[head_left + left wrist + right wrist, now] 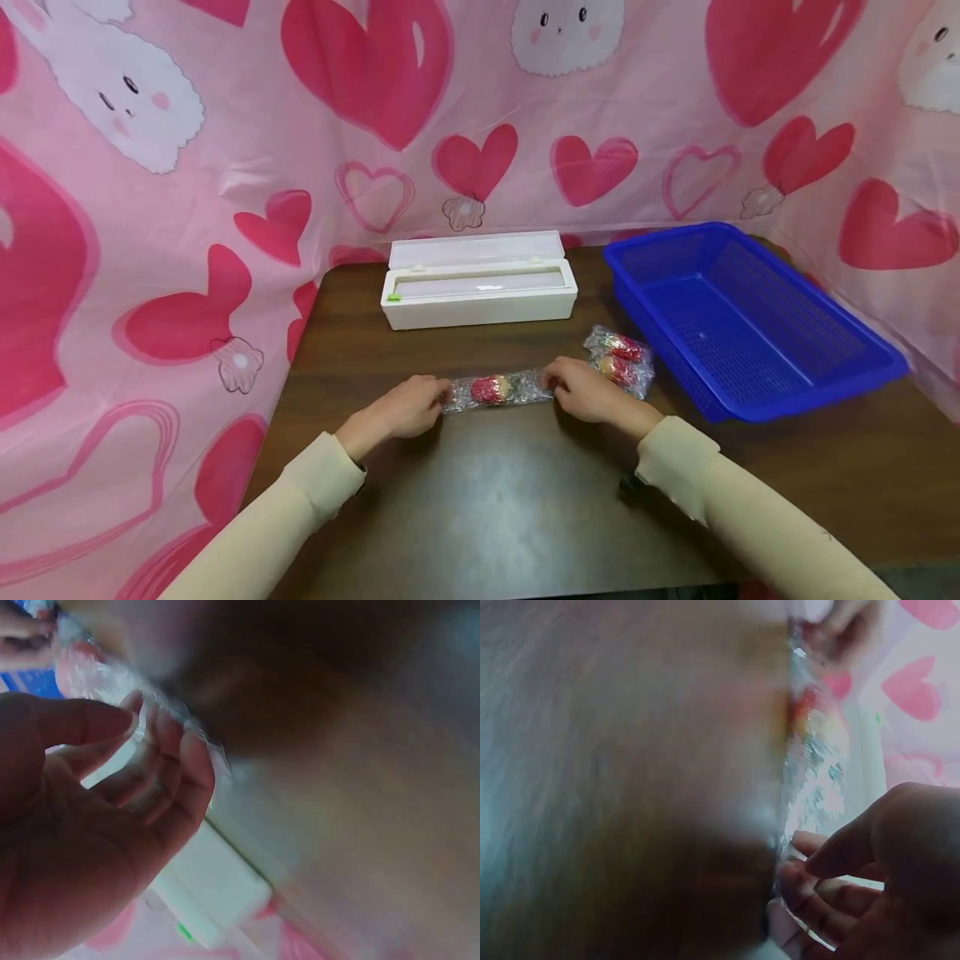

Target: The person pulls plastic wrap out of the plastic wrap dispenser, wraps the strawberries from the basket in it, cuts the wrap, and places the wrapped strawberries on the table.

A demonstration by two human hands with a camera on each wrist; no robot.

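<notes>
A strip of clear plastic wrap [528, 386] lies across the middle of the table around a red and pale-yellow item [491, 389], whose exact kind I cannot tell. At the strip's left end my left hand [408, 406] pinches the film. The right end is held between the thumb and fingers of my right hand [583, 390]. In the left wrist view the film runs along the curled fingers [196, 761]. The right wrist view shows fingertips [795, 879] against the film's edge. Just beyond the right hand lie wrapped red and yellow items [621, 371].
Behind the strip stands a white plastic wrap box [480, 310] with its lid up and a green slider at its left. To the right is a blue perforated basket [652, 321]. A pink heart-patterned cloth [292, 108] hangs around the brown table [480, 517].
</notes>
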